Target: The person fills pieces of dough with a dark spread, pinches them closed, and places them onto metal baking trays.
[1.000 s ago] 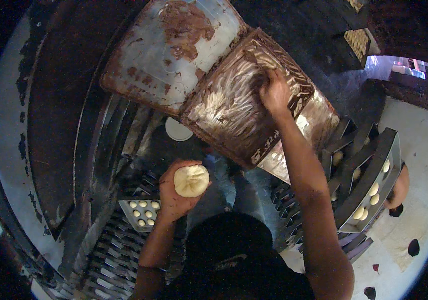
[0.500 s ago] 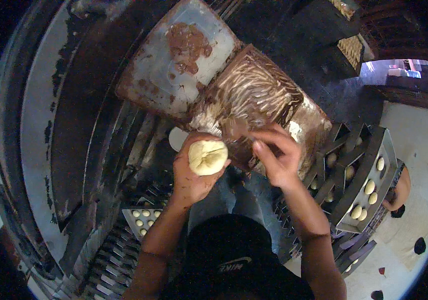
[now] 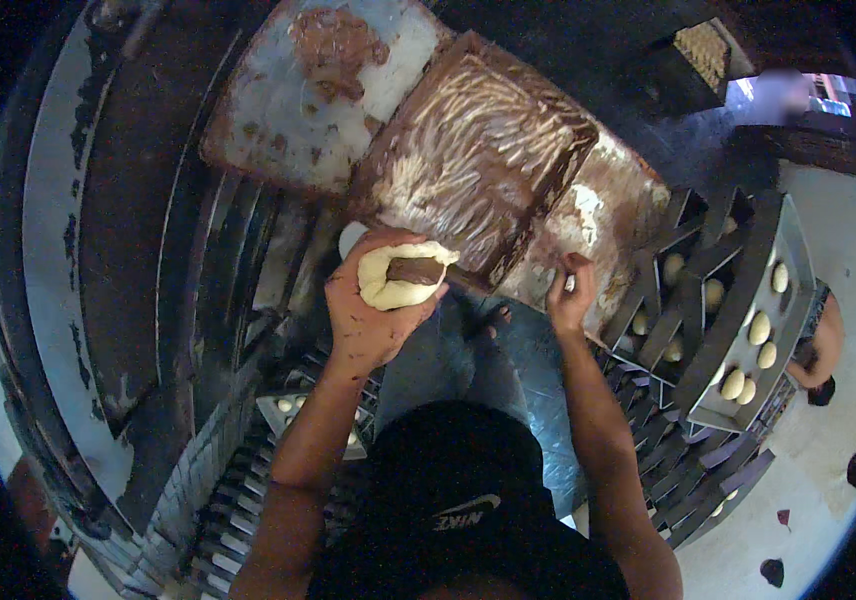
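Note:
My left hand [image 3: 368, 310] cups a round of pale dough [image 3: 378, 285], its fingers wrapped around the sides. A brown, chocolate-like filling piece [image 3: 416, 270] sits in the hollow on top of the dough. Brown smears mark the hand and wrist. To the right, my right hand [image 3: 570, 290] is held with its fingers curled together above the floury board edge; a pale spot shows at the fingertips, too small to name. Beyond both hands lies a shallow brown tray [image 3: 496, 265] filled with ridged, stick-like brown pieces [image 3: 478, 150] dusted pale.
A metal sheet [image 3: 278, 130] smeared brown lies at the far left. White flour [image 3: 585, 210] is heaped right of the tray. Stacked metal pans [image 3: 708, 410] with dough balls [image 3: 760, 328] stand at right, beside another person's arm [image 3: 825, 345]. More pans stand lower left.
The brown piece now sits in the dough's hollow. My right hand has drawn away from the dough, to the right. The view has shifted, showing more of the tray.

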Available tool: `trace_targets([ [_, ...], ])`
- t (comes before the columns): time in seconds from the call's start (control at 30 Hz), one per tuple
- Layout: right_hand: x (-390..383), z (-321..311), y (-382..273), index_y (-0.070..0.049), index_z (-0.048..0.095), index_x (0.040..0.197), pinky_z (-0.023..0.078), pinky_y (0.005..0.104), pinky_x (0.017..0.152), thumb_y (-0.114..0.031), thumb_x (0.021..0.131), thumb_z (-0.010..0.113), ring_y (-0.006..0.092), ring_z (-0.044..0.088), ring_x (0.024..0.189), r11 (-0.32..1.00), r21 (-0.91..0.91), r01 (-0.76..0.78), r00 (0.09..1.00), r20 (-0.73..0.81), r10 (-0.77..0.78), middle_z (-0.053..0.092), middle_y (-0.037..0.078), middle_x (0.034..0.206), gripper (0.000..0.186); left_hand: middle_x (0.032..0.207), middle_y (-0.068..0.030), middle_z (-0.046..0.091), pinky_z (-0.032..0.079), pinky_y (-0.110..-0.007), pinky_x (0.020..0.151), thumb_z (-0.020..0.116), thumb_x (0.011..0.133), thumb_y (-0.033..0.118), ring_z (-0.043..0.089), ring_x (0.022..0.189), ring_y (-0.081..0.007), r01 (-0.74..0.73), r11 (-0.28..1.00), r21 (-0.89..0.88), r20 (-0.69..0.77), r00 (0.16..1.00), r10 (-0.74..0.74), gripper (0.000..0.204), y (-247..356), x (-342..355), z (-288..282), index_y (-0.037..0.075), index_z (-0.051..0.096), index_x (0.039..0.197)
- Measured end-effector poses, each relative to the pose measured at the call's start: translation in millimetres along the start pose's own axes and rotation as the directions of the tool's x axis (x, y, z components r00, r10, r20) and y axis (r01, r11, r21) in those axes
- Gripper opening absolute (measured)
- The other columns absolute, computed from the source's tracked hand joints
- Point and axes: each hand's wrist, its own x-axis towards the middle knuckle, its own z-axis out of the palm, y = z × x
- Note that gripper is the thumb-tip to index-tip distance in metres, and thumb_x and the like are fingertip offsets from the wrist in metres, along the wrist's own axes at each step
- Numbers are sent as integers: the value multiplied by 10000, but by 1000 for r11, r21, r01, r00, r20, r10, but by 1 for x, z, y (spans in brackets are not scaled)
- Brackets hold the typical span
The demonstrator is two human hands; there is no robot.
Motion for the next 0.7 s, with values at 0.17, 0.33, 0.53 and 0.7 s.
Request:
trace_targets([
  [0.17, -7, -8, -49, 0, 701, 1059, 518, 387, 922, -63, 908, 719, 273, 656, 1070, 932, 253, -259, 963, -8, 269, 716, 124, 1122, 165, 1102, -109, 689, 558, -350, 924, 945, 661, 53, 686, 1026, -229, -411, 897, 164, 166, 907, 386, 532, 15, -30, 22, 52, 694, 1130],
  [0.33, 0, -143, -172, 6, 704, 1083, 518, 332, 931, -8, 926, 718, 170, 667, 981, -229, 851, -472, 792, 524, 313, 719, 107, 1018, 158, 1129, -109, 703, 566, -344, 896, 898, 713, 51, 704, 1058, -247, -533, 833, 148, 411, 799, 438, 466, 62, -93, 92, 69, 699, 1134],
  [0.53, -29, -295, -184, -51, 740, 1097, 528, 328, 899, -14, 788, 793, 245, 650, 912, 911, 404, 79, 995, 23, -97, 666, 106, 977, 316, 1301, -141, 665, 557, -349, 914, 834, 744, 69, 695, 1104, -267, -592, 707, 386, 413, 797, 442, 384, 86, -174, 188, 58, 709, 1107],
  [0.7, -70, -366, -161, -43, 736, 970, 528, 355, 837, 14, 700, 866, 233, 608, 978, 818, 575, 25, 994, -103, 41, 624, 94, 1002, 306, 1447, -192, 583, 519, -428, 972, 849, 751, 194, 666, 1194, -317, -785, 524, 331, 540, 613, 577, 432, 105, -239, 238, 47, 720, 1136],
])
